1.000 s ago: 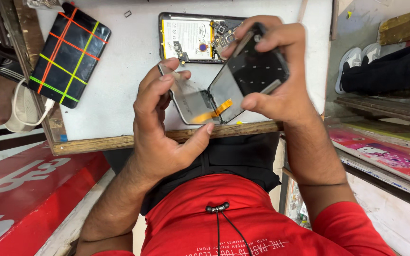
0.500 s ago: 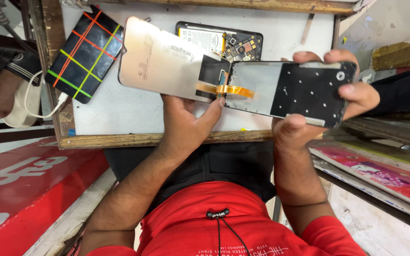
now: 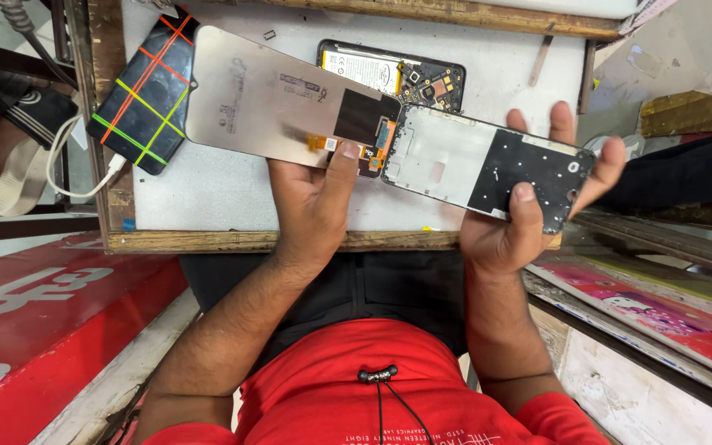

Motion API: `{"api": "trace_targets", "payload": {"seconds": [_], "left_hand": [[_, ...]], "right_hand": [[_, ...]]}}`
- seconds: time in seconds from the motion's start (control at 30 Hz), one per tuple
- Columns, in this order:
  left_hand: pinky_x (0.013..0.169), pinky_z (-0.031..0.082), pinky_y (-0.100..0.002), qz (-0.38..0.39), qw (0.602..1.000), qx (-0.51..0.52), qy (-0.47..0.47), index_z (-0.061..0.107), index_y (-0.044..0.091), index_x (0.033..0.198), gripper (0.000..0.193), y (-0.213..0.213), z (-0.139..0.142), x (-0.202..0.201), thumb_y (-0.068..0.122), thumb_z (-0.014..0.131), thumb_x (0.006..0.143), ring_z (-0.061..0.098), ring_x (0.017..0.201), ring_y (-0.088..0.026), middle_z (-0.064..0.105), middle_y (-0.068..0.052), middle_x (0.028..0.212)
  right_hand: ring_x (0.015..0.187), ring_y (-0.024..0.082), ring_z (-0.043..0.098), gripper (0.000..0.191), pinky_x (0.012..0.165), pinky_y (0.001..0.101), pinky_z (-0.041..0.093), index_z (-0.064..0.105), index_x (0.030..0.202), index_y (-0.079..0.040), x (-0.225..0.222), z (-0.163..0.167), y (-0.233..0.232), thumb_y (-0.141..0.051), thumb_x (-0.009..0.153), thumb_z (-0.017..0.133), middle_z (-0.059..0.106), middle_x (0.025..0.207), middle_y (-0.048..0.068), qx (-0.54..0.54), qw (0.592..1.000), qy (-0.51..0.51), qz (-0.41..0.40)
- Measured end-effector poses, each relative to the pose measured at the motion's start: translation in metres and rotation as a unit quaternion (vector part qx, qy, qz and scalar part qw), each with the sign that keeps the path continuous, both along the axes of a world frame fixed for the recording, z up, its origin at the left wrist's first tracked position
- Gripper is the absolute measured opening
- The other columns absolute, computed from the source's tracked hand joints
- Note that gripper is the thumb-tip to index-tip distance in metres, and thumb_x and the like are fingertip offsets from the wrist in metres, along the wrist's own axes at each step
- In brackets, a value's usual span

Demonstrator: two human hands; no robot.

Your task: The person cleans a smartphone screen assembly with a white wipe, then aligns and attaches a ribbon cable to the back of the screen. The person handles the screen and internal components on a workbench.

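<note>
My left hand (image 3: 311, 210) grips the lower edge of a phone display panel (image 3: 265, 99), its silver back facing up, thumb near the orange flex cable (image 3: 348, 147). My right hand (image 3: 529, 218) holds the phone's middle frame (image 3: 488, 165), white and black inside, by its right end. Panel and frame lie opened side by side, joined by the flex cable. Both are held just above a white work board (image 3: 208, 189).
An open phone body with battery and circuit board (image 3: 393, 74) lies on the board behind the panel. A black case with coloured stripes (image 3: 146, 95) rests at the board's left edge with a white cable. Red surface at lower left; shelves at right.
The panel and frame, folded together a second ago, have swung fully open and flat. The display panel has moved left, and both hands have spread apart.
</note>
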State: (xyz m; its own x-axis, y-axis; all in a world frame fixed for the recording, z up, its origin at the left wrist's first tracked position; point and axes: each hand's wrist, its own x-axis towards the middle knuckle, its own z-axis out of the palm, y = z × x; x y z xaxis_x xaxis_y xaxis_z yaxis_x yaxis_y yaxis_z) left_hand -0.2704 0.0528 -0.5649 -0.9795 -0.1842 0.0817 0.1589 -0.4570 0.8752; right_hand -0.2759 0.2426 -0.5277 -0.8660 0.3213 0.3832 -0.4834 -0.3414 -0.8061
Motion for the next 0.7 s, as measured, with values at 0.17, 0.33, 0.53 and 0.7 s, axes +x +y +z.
{"api": "trace_targets", "payload": {"seconds": [0.17, 0.33, 0.53, 0.7], "left_hand": [[0.092, 0.058, -0.026, 0.003, 1.0, 0.029, 0.007, 0.041, -0.002, 0.139, 0.035, -0.004, -0.001, 0.002, 0.0, 0.06, 0.109, 0.064, 0.105, -0.01, 0.059, -0.012, 0.123], [0.091, 0.056, -0.026, -0.009, 0.999, 0.046, -0.009, 0.039, -0.002, 0.139, 0.038, -0.006, -0.002, 0.004, 0.0, 0.061, 0.108, 0.063, 0.104, -0.01, 0.06, -0.012, 0.124], [0.105, 0.053, -0.03, -0.037, 0.999, 0.008, -0.004, 0.034, -0.001, 0.148, 0.05, -0.019, 0.004, 0.001, 0.005, 0.065, 0.109, 0.06, 0.116, -0.011, 0.056, -0.013, 0.129], [0.11, 0.054, -0.032, -0.041, 0.999, -0.024, 0.016, 0.028, 0.0, 0.152, 0.059, -0.025, 0.001, 0.0, 0.004, 0.065, 0.107, 0.06, 0.123, -0.014, 0.054, -0.014, 0.135]], "right_hand": [[0.133, 0.032, 0.054, 0.092, 0.122, 0.0489, 0.042, 0.013, 0.168, -0.021, 0.008, -0.015, 0.01, -0.004, 0.096, 0.067, 0.051, 0.153, 0.022, -0.101, 0.988, -0.096, 0.072], [0.131, 0.027, 0.057, 0.084, 0.121, 0.0479, 0.042, 0.022, 0.165, -0.019, 0.009, -0.026, 0.023, -0.002, 0.095, 0.066, 0.056, 0.148, 0.018, -0.147, 0.979, -0.11, 0.087], [0.129, 0.029, 0.059, 0.074, 0.119, 0.0502, 0.045, 0.027, 0.162, -0.018, 0.007, -0.03, 0.035, -0.001, 0.098, 0.06, 0.059, 0.145, 0.018, -0.165, 0.972, -0.118, 0.116], [0.131, 0.03, 0.061, 0.077, 0.117, 0.0556, 0.05, 0.025, 0.166, -0.021, 0.009, -0.03, 0.035, -0.002, 0.099, 0.057, 0.058, 0.145, 0.016, -0.173, 0.969, -0.128, 0.122]]}}
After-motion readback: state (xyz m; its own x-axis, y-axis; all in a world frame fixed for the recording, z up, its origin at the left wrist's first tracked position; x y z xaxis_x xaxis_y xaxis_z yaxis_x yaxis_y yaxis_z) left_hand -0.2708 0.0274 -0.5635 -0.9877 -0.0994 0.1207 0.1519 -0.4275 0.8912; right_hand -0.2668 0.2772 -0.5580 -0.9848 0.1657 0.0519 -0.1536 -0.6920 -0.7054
